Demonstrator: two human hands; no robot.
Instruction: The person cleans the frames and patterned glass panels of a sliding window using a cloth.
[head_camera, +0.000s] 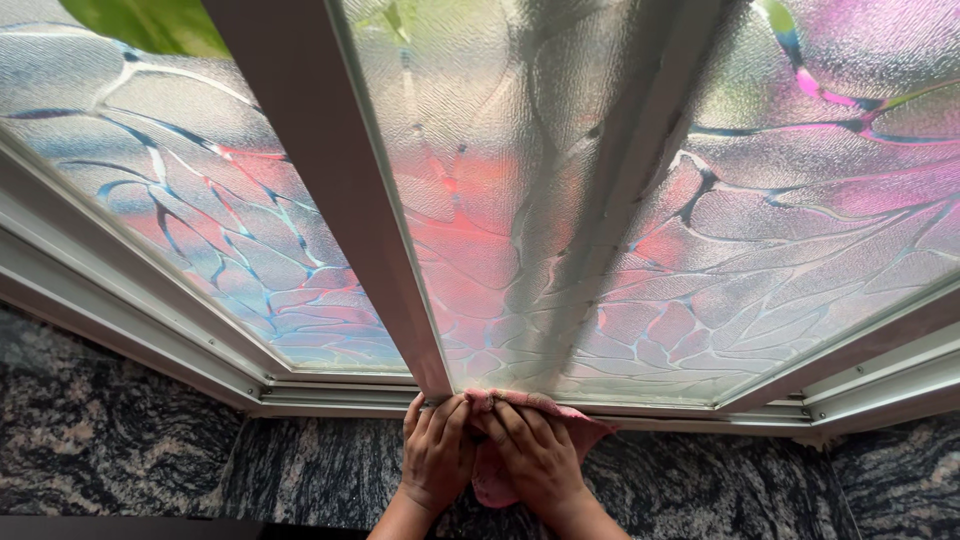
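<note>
Both hands meet at the bottom of the window, right below the foot of the mullion, the white bar that splits the glass. The left hand lies flat just left of the mullion's foot, fingers together and stretched up so the tips touch the lower frame rail. It overlaps the edge of the cloth but does not close round it.

The right hand sits just right of the mullion's foot, touching the left hand. Its fingers are bent and pressed down on the pink cloth, pinning it against the rail and the sill. The cloth is bunched under this hand: one fold shows above the knuckles at the rail, a flap sticks out to the right, and a bit hangs down between the two wrists.

The sill below the mullion is dark veined stone, running left and right across the bottom of the view. On both sides of the mullion the glass is frosted and textured, with a cracked line pattern tinted pink, red and blue; a green blur shows at the top, left of the mullion. A blurred vertical shape shows behind the glass right of the mullion. No containers are in view.
</note>
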